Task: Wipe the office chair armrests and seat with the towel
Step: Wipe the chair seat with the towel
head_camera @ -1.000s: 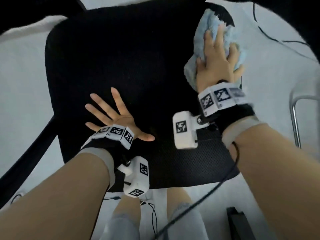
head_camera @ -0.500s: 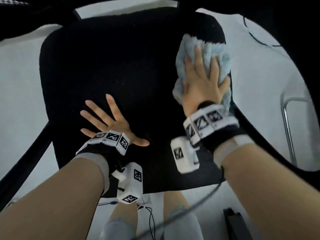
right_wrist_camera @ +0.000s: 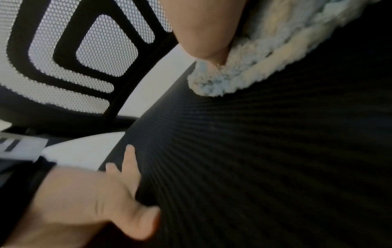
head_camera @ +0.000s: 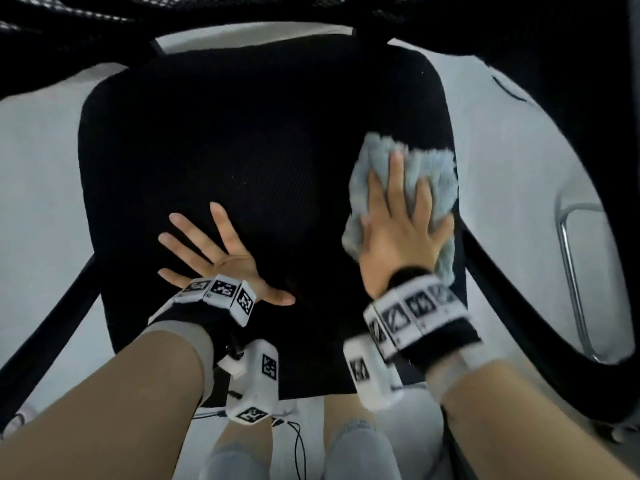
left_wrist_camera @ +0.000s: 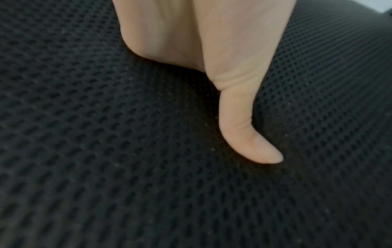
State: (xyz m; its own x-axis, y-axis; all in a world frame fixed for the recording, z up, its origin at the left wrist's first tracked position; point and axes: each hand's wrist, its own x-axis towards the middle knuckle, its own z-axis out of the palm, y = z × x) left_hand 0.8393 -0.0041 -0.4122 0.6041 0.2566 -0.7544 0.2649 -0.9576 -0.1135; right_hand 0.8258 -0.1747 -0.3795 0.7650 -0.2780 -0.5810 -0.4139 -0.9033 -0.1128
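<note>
the right hand [head_camera: 398, 233] lies flat on the towel [head_camera: 412, 168], fingers straight and a little apart, pressing the pale blue cloth down onto the seat [head_camera: 242, 150] — no curl in the grip, nothing pinched. the towel sits bunched at the seat's right edge, about midway front to back, its fluffy rim showing past the fingertips and along the hand's right side. just beside it on the right runs the black armrest [head_camera: 540, 289], apart from the cloth. from the right wrist view the towel [right_wrist_camera: 250, 72] spreads under the palm on the dark mesh, blurred.

the left hand [head_camera: 221, 261] rests palm down on the front left part of the seat, fingers splayed wide, holding nothing — its thumb [left_wrist_camera: 246, 130] lies out along the mesh [left_wrist_camera: 106, 151]. the two hands are well apart. the mesh backrest [right_wrist_camera: 63, 58] stands behind the seat.
</note>
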